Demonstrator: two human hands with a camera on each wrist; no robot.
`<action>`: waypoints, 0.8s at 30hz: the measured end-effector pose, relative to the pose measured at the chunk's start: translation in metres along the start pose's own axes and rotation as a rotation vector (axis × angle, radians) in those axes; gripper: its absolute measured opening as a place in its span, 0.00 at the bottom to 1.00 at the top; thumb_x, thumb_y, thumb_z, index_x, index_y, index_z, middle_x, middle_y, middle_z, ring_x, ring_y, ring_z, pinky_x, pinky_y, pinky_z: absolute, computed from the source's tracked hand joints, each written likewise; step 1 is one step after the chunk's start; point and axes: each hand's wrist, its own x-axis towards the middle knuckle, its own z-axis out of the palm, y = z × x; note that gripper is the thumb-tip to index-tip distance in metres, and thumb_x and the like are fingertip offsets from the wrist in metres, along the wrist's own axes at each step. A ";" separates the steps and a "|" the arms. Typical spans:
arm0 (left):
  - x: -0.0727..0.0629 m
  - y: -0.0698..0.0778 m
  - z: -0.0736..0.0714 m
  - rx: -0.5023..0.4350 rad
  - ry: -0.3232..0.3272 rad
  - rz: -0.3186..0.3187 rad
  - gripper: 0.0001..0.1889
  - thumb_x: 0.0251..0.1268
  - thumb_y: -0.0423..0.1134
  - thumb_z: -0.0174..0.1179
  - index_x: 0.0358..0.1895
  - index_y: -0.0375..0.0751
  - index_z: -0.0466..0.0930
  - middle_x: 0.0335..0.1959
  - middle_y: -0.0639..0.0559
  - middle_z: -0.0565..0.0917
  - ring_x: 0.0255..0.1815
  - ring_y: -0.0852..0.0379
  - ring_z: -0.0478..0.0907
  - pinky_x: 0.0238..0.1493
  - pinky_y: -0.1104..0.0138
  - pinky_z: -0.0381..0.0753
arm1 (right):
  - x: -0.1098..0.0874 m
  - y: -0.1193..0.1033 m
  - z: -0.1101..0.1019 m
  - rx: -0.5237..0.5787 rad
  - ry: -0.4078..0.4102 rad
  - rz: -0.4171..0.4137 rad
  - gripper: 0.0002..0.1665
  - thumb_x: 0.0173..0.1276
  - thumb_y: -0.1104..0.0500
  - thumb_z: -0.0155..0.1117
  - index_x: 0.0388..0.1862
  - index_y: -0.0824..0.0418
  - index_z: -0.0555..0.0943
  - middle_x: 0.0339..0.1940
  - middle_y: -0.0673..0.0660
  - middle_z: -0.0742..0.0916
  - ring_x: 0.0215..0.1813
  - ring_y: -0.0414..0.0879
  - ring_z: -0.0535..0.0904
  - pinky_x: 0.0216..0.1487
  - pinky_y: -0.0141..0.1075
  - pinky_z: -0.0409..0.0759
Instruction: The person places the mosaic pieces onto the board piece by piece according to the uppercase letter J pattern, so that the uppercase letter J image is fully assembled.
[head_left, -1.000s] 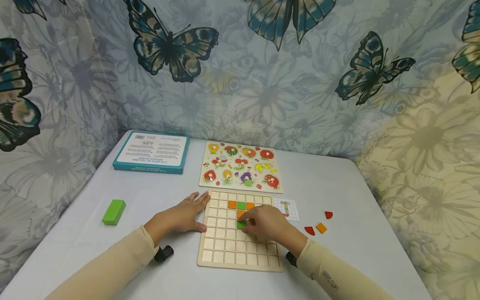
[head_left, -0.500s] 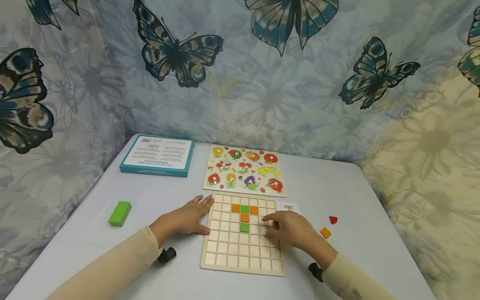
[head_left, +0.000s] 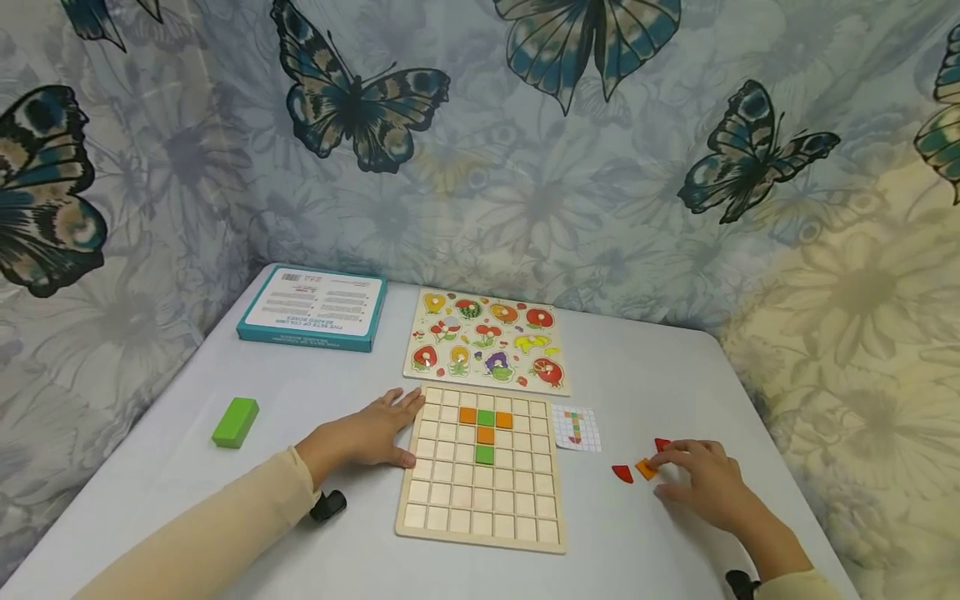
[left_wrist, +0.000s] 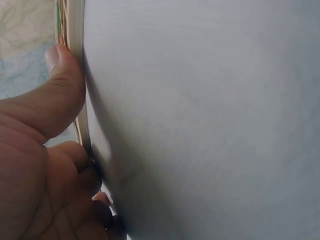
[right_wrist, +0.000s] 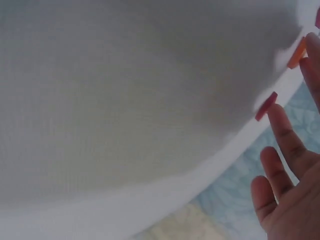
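Observation:
My left hand [head_left: 366,435] rests at the left edge of a wooden grid board [head_left: 450,493], fingers spread and thumb against the rim; the left wrist view shows the thumb [left_wrist: 65,82] on the board's side. Several orange and green square tiles form a T on the board, ending in a green tile [head_left: 484,455]. At the right, my right hand [head_left: 701,482] reaches over loose pieces. Its index fingertip touches an orange square tile [head_left: 644,470], the thumb apart from it. One red quarter-round piece [head_left: 622,474] lies left of the tile, another [head_left: 662,444] beyond it, partly covered by the fingers.
A small printed pattern card [head_left: 577,429] lies against the board's right side. Behind the board sits a fruit puzzle [head_left: 487,342]. A teal-edged flat box [head_left: 311,307] is at the back left, a green block [head_left: 236,422] at the left. A butterfly-print curtain [head_left: 540,200] hangs behind the table.
My right hand has let go of the green tile on the board and moved right to the loose pieces, uncovering the pattern card. The left hand stays at the board's edge.

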 end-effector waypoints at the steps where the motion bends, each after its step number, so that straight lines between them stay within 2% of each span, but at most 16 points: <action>1: 0.000 0.001 0.000 -0.008 0.001 0.004 0.52 0.56 0.56 0.68 0.79 0.40 0.48 0.80 0.50 0.46 0.78 0.40 0.39 0.72 0.45 0.49 | -0.001 0.001 0.002 -0.002 0.017 -0.003 0.21 0.53 0.54 0.78 0.48 0.46 0.85 0.56 0.64 0.78 0.59 0.70 0.62 0.49 0.64 0.58; 5: 0.001 0.002 0.000 -0.040 -0.003 -0.002 0.53 0.55 0.55 0.69 0.78 0.39 0.49 0.80 0.50 0.46 0.78 0.40 0.38 0.72 0.45 0.49 | -0.002 0.001 0.007 -0.031 0.067 0.003 0.22 0.53 0.57 0.78 0.48 0.46 0.85 0.57 0.65 0.77 0.61 0.73 0.58 0.49 0.66 0.54; 8: 0.002 0.002 0.002 -0.037 -0.009 -0.005 0.53 0.56 0.56 0.68 0.79 0.40 0.49 0.80 0.51 0.46 0.78 0.40 0.38 0.72 0.46 0.49 | -0.002 0.002 0.010 -0.036 0.073 0.023 0.15 0.54 0.57 0.77 0.41 0.45 0.85 0.58 0.66 0.75 0.62 0.74 0.55 0.50 0.68 0.52; 14: 0.002 0.000 0.001 -0.018 -0.002 0.004 0.52 0.56 0.57 0.68 0.79 0.40 0.49 0.80 0.51 0.46 0.78 0.40 0.39 0.72 0.46 0.49 | -0.001 0.003 0.011 -0.055 0.087 0.031 0.11 0.52 0.51 0.78 0.34 0.44 0.85 0.55 0.64 0.79 0.60 0.71 0.62 0.49 0.66 0.58; 20: 0.001 -0.002 0.000 -0.005 -0.003 0.014 0.52 0.57 0.57 0.67 0.78 0.39 0.48 0.80 0.50 0.46 0.78 0.40 0.38 0.72 0.46 0.48 | 0.001 0.000 0.013 -0.084 0.097 0.049 0.13 0.49 0.45 0.80 0.31 0.44 0.86 0.50 0.63 0.81 0.58 0.68 0.66 0.49 0.66 0.63; 24: 0.002 -0.003 0.001 -0.003 -0.001 0.025 0.52 0.57 0.57 0.67 0.78 0.39 0.49 0.80 0.49 0.46 0.78 0.40 0.38 0.72 0.46 0.47 | 0.002 -0.003 0.013 -0.114 0.104 0.042 0.12 0.49 0.46 0.79 0.31 0.44 0.86 0.48 0.61 0.82 0.56 0.67 0.67 0.47 0.64 0.65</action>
